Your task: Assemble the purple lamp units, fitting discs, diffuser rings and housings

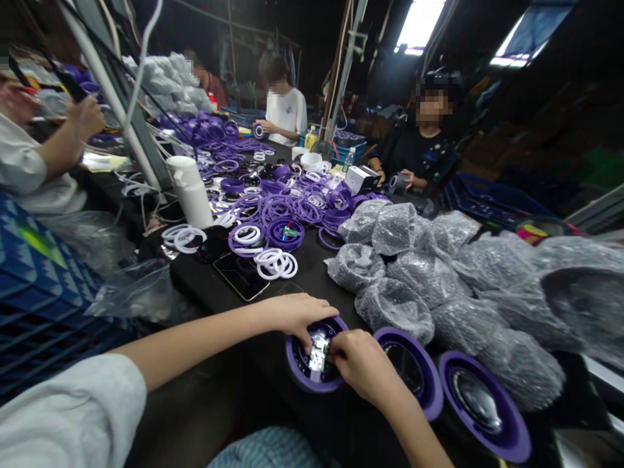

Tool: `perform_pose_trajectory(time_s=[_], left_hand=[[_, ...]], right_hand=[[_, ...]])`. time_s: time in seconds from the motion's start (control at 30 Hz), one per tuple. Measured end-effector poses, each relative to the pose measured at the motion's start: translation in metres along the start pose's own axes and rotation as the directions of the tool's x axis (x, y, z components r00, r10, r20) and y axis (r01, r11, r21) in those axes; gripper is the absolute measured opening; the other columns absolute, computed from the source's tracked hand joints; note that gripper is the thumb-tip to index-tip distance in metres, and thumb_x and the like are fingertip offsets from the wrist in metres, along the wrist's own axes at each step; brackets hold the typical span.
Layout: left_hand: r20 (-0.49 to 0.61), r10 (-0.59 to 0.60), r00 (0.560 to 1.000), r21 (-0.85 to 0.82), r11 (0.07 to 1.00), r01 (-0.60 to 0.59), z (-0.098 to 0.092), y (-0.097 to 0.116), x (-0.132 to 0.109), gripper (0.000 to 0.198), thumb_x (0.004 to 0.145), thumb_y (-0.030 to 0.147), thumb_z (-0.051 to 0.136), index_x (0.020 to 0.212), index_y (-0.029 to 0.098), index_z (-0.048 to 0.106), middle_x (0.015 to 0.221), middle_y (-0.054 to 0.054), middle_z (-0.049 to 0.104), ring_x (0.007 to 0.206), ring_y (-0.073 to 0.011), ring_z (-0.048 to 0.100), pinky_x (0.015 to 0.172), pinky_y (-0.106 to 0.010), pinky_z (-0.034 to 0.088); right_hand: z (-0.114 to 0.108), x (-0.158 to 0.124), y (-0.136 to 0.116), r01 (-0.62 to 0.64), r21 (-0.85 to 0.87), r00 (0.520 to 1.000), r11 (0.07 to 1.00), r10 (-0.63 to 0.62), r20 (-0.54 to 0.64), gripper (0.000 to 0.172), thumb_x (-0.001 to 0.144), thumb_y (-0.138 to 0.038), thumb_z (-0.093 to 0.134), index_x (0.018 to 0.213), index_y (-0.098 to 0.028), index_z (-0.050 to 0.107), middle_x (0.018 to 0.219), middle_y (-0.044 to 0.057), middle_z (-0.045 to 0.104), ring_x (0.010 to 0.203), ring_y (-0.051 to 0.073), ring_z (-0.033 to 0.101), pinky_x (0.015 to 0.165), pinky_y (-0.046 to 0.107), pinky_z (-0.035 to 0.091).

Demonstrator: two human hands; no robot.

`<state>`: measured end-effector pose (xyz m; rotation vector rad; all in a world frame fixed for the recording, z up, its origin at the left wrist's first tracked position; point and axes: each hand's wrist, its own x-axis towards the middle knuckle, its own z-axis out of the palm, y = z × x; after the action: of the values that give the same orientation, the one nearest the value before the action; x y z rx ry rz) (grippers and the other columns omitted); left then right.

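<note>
The left hand (297, 315) is curled over the far edge of a purple round part (298, 372), with its fingers bent down onto it. The right hand (363, 364) comes in from the near right and pinches a small shiny piece (319, 354) in the middle of that part. The two hands almost touch over it.

The purple round part lies flat at the near edge of a black table (312, 273), right under both hands, with its open side up. It is round, so it has no long side. The small shiny piece inside has its long side running away from the person.

Just to the right are two more purple parts (480, 403) with shiny middles. Behind them are bags of grey bits (404, 260). Farther up the table lie a dark phone (241, 273), loose white rings (277, 263), a white bottle (190, 188) and a big heap of purple rings (277, 208). A blue crate (29, 273) sits at the left.

The room is dark, with bright windows (419, 23) up high. Other people (287, 107) sit around the table.
</note>
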<state>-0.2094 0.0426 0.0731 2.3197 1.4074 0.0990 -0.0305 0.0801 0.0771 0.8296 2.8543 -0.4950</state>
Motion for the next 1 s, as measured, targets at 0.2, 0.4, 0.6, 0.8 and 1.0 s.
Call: perform_pose_trajectory(time_s=[0.2, 0.4, 0.6, 0.8, 1.0], left_hand=[[-0.014, -0.045, 0.999, 0.208, 0.977, 0.047, -0.001, 0.010, 0.003, 0.064, 0.071, 0.032, 0.066, 0.125, 0.013, 0.038, 0.115, -0.015, 0.057, 0.097, -0.0294, 0.059, 0.074, -0.037, 0.047], [-0.050, -0.091, 0.995, 0.272, 0.957, 0.101, 0.004, 0.027, 0.008, 0.064, 0.059, 0.020, 0.068, 0.117, 0.009, 0.044, 0.101, -0.016, 0.059, 0.083, -0.0310, 0.061, 0.067, -0.040, 0.049], [-0.113, -0.103, 0.988, 0.243, 0.962, 0.128, 0.015, 0.025, 0.005, 0.079, 0.052, 0.024, 0.070, 0.123, 0.009, 0.040, 0.105, -0.018, 0.057, 0.087, -0.0322, 0.059, 0.071, -0.042, 0.050], [-0.069, -0.103, 0.992, 0.137, 0.984, 0.112, 0.007, 0.018, -0.002, 0.083, 0.060, 0.031, 0.068, 0.133, 0.015, 0.032, 0.122, -0.017, 0.052, 0.105, -0.0317, 0.055, 0.082, -0.043, 0.048], [-0.078, -0.138, 0.987, -0.108, 0.986, 0.129, -0.009, 0.000, -0.021, 0.089, 0.060, 0.040, 0.072, 0.135, 0.015, 0.032, 0.137, -0.016, 0.042, 0.121, -0.0309, 0.045, 0.096, -0.040, 0.040]], right_hand=[[-0.003, 0.005, -0.008, -0.104, -0.084, 0.994, 0.991, 0.106, 0.024, 0.020, 0.070, -0.009, 0.047, 0.074, -0.017, 0.066, 0.079, 0.011, 0.067, 0.079, 0.025, 0.062, 0.063, 0.029, 0.035], [-0.002, 0.010, -0.006, -0.131, -0.052, 0.991, 0.990, 0.132, 0.011, 0.015, 0.065, -0.010, 0.052, 0.072, -0.015, 0.063, 0.079, 0.010, 0.066, 0.078, 0.025, 0.060, 0.062, 0.029, 0.034], [0.006, 0.009, 0.003, -0.118, 0.050, 0.992, 0.992, 0.120, -0.046, 0.012, 0.061, -0.011, 0.052, 0.065, -0.018, 0.060, 0.068, 0.002, 0.064, 0.066, 0.016, 0.057, 0.057, 0.024, 0.031], [0.003, 0.003, 0.000, -0.059, 0.171, 0.992, 0.983, 0.078, -0.103, 0.020, 0.058, -0.009, 0.051, 0.072, -0.019, 0.061, 0.064, -0.002, 0.062, 0.061, 0.014, 0.056, 0.055, 0.022, 0.034], [0.038, -0.030, 0.007, -0.004, 0.475, 0.896, 0.880, 0.214, -0.390, 0.027, 0.075, -0.026, 0.049, 0.097, -0.018, 0.062, 0.085, 0.007, 0.065, 0.074, 0.020, 0.061, 0.068, 0.027, 0.048]])
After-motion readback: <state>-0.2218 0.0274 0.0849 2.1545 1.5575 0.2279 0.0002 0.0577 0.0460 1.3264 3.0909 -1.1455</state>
